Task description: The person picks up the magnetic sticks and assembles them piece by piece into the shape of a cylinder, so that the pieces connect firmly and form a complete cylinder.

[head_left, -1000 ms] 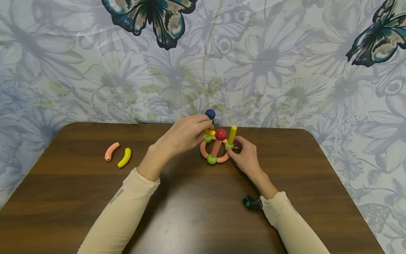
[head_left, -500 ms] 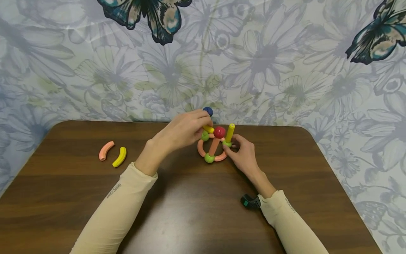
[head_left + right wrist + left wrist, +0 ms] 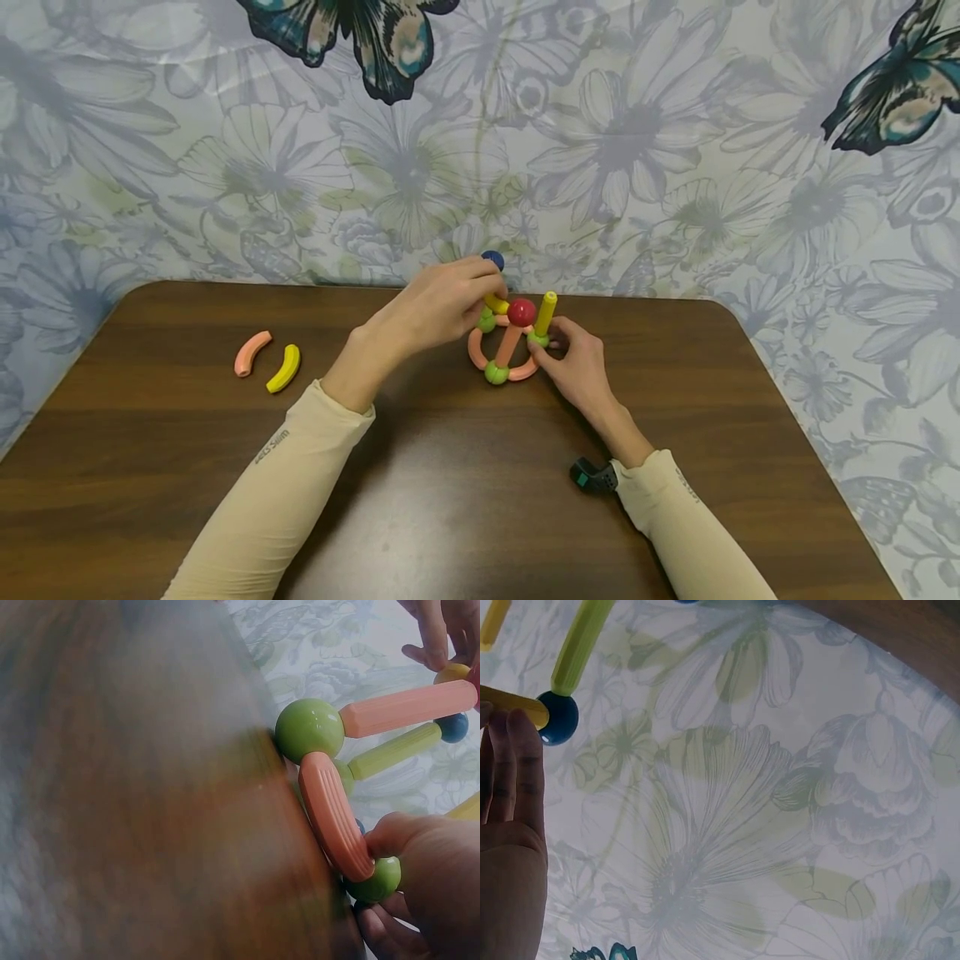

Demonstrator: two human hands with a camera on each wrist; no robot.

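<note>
A magnetic-rod toy structure stands at the table's back: curved pink rods (image 3: 476, 350) and green balls (image 3: 497, 372) form a ring. From the ring a straight pink rod (image 3: 507, 344) rises to a red ball (image 3: 522, 312), and a yellow rod (image 3: 547, 312) stands at the right. My left hand (image 3: 438, 304) pinches a curved yellow rod (image 3: 516, 703), whose ends are at the red ball and a blue ball (image 3: 559, 718) topping a light green rod (image 3: 582, 646). My right hand (image 3: 579, 367) holds a green ball (image 3: 381, 877) of the ring between thumb and fingers.
Two loose curved rods, one pink (image 3: 252, 354) and one yellow (image 3: 284, 369), lie on the left of the brown table (image 3: 450, 500). A flowered cloth (image 3: 637, 167) hangs right behind the table's back edge. A dark band (image 3: 592, 476) sits at the right wrist.
The camera view has shifted slightly. Both hands keep their grip in place, with the left fingers moving only a little at the yellow rod.
</note>
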